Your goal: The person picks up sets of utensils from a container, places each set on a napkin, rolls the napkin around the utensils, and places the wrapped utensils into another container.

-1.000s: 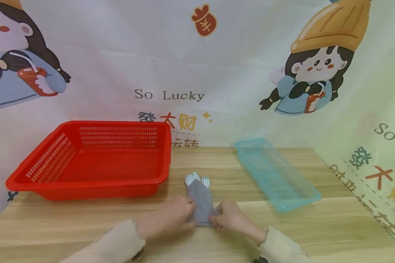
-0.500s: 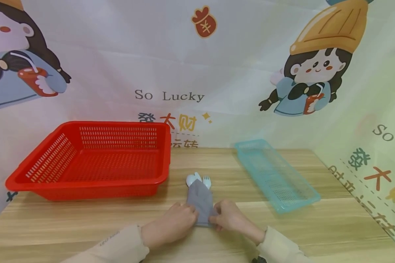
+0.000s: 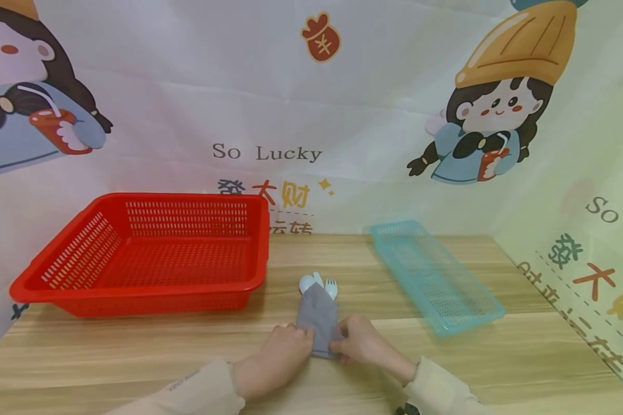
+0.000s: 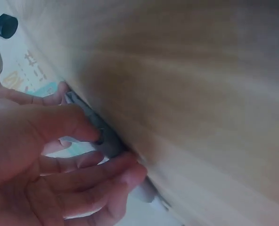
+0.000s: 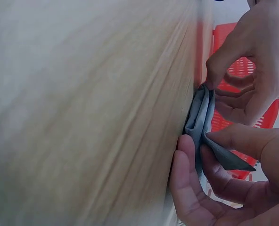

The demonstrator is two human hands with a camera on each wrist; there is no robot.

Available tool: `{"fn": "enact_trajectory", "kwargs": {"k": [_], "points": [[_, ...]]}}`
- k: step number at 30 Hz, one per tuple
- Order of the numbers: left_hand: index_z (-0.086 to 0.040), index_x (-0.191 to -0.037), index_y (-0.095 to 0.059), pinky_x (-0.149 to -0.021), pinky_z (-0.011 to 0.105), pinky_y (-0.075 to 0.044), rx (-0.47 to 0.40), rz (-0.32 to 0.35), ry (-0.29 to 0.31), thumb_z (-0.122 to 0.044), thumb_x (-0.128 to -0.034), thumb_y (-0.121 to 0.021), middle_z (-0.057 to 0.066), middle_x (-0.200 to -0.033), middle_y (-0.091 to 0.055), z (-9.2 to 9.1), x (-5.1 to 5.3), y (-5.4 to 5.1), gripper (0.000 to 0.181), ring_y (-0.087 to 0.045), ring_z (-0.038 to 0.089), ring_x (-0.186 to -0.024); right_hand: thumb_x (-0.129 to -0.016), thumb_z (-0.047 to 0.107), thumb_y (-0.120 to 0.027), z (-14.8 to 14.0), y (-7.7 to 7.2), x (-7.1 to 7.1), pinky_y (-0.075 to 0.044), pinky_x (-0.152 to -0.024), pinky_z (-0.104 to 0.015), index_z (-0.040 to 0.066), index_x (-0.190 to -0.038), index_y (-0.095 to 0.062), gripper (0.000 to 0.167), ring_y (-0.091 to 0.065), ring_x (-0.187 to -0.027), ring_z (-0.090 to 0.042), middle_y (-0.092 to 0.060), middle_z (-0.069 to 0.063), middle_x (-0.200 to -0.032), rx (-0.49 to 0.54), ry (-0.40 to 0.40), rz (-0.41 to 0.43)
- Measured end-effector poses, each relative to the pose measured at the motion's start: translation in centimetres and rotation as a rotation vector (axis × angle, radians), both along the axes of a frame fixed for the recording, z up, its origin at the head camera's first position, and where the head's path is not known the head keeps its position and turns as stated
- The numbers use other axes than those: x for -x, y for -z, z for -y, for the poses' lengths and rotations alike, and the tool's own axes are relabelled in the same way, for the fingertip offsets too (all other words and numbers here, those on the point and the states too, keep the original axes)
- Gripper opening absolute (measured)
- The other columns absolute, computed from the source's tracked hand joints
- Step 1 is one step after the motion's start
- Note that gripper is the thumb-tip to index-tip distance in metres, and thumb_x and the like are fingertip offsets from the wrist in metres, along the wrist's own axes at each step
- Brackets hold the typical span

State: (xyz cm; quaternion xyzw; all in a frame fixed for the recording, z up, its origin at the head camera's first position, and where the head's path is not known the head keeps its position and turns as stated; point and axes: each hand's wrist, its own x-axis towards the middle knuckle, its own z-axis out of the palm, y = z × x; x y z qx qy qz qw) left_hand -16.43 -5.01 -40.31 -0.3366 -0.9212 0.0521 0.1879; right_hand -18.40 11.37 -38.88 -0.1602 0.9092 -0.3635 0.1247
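Note:
A grey cloth napkin (image 3: 318, 314) lies folded into a narrow pocket on the table. Out of its far end stick the white heads of a spoon (image 3: 306, 283), a knife (image 3: 318, 279) and a fork (image 3: 331, 288); their handles are hidden in the cloth. My left hand (image 3: 282, 353) pinches the napkin's near left side between thumb and fingers. At the near right, my right hand (image 3: 364, 341) pinches a loose flap of cloth (image 5: 231, 160), which points upward between thumb and fingers in the right wrist view. The layered near end shows there too.
To the left stands a large red plastic basket (image 3: 150, 293) with slotted walls. A shallow light-blue basket (image 3: 443, 328) lies at the back right. Behind the wooden table (image 3: 498, 369) hangs a printed cloth (image 3: 374, 115).
My left hand has shifted slightly right and away from me and gripped the napkin's side. The napkin's far end and the cutlery have swung a little right. My right hand holds its place.

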Motion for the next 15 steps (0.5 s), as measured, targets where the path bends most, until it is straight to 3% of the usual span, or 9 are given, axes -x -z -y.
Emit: {"fn": "enact_trajectory", "kwargs": {"k": [11,13,15], "points": [[-0.010,-0.062,-0.052,-0.040,0.025,-0.039,-0.040,-0.077,-0.169,-0.008,-0.0696,-0.061,-0.001,-0.052,-0.048,-1.5,-0.4,0.6,0.012,-0.049,0.013,-0.047,-0.074,0.002,-0.066,0.3,-0.1,0.1,-0.043,-0.041,-0.020,0.003,-0.055,-0.048,0.026,-0.056,-0.042,-0.013,-0.056,-0.006,-0.048,0.001,0.034,0.026],[-0.010,-0.062,-0.053,-0.041,0.024,-0.039,-0.027,-0.074,-0.160,-0.009,-0.0694,-0.061,-0.001,-0.052,-0.048,-1.4,-0.5,0.5,0.012,-0.049,0.012,-0.047,-0.074,0.002,-0.066,0.4,-0.1,0.0,-0.043,-0.041,-0.020,0.003,-0.055,-0.048,0.026,-0.055,-0.042,-0.013,-0.056,-0.006,-0.048,0.003,0.036,0.027],[-0.009,-0.061,-0.052,-0.042,0.024,-0.038,-0.060,0.002,-0.090,-0.005,-0.0691,-0.061,-0.001,-0.054,-0.047,-0.9,-0.4,0.1,0.012,-0.048,0.013,-0.049,-0.074,0.001,-0.066,0.5,-0.2,0.0,-0.043,-0.041,-0.020,0.003,-0.055,-0.047,0.027,-0.056,-0.042,-0.014,-0.056,-0.006,-0.048,0.009,0.038,0.029]]}}
